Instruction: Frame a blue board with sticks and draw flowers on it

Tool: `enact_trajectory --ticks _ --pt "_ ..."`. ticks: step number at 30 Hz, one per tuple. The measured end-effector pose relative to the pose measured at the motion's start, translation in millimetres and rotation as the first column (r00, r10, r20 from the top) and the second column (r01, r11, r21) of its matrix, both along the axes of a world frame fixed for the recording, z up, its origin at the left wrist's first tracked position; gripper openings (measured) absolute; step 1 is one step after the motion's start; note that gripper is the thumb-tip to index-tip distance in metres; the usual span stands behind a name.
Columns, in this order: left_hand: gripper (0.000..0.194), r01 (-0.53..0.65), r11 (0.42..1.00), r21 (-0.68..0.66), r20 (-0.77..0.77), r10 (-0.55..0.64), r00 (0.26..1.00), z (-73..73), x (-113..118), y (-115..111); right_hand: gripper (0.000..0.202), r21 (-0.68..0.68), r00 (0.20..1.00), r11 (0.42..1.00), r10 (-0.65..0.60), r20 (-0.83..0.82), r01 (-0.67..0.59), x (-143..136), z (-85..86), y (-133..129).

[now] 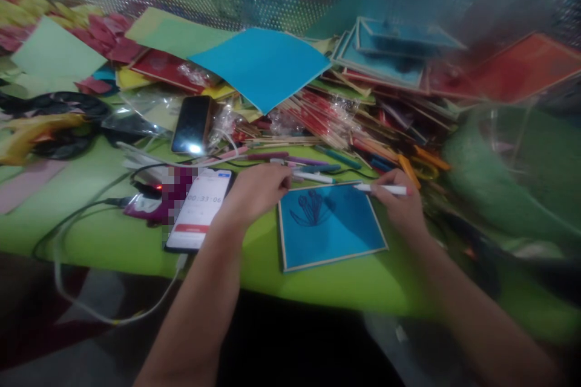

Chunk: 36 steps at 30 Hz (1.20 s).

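A blue rectangular panel (336, 236) with a pale border lies on the green table, bearing a dark line drawing of stems or flowers (313, 208). My right hand (402, 208) pinches a white marker (388, 189) with a pinkish end, its tip over the panel's upper right edge. My left hand (261, 190) is beyond the panel's upper left corner, fingers curled together; what they hold, if anything, is hidden. Right by those fingertips is another white marker (313, 177) with a green end; whether they touch it I cannot tell.
A lit phone (200, 208) showing a timer is cabled beside my left forearm, near a purple device (149, 208). Behind are a dark phone (193, 124), several pens (313, 166), a large blue sheet (263, 63), heaped sticks (313, 115) and stacked panels (381, 60). A green bowl-like object (512, 163) stands right.
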<state>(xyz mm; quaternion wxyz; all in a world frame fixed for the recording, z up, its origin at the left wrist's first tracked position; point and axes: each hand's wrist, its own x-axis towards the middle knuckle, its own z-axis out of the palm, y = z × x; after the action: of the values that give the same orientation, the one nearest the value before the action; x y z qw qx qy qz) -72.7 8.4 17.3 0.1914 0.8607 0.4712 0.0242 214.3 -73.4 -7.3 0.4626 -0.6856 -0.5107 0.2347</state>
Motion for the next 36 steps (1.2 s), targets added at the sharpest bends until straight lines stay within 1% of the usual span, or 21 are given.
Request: enact_trajectory --ticks 11,17,20,28,33,36 --pt "0.014 -0.002 1.000 -0.010 0.007 0.002 1.000 0.6 -0.4 -0.3 0.012 0.004 0.999 1.000 0.023 0.024 -0.023 -0.2 0.5 0.2" --pt "0.013 -0.009 1.000 -0.005 0.002 0.009 1.000 0.0 -0.3 0.2 0.014 -0.041 0.998 0.998 0.052 0.022 -0.051 0.3 2.1 -1.3" --pt "0.012 -0.007 1.000 0.000 0.007 0.007 1.000 -0.6 -0.7 0.3 0.014 -0.055 0.999 0.998 0.044 0.006 -0.044 0.5 1.3 -2.0" --pt "0.012 -0.018 1.000 -0.010 -0.010 0.018 1.000 1.6 0.3 -0.5 0.017 -0.052 0.998 0.997 0.061 -0.016 -0.061 1.9 -2.0 -3.7" --pt "0.013 -0.007 1.000 0.000 -0.001 0.007 1.000 0.0 -0.2 -0.3 0.012 -0.003 0.998 0.999 0.043 -0.041 -0.043 4.6 -6.0 -2.6" --pt "0.013 -0.010 1.000 0.001 -0.001 0.010 1.000 -0.8 -0.4 -0.4 0.011 0.002 0.998 0.999 0.041 -0.054 -0.041 4.0 -5.9 -1.8"
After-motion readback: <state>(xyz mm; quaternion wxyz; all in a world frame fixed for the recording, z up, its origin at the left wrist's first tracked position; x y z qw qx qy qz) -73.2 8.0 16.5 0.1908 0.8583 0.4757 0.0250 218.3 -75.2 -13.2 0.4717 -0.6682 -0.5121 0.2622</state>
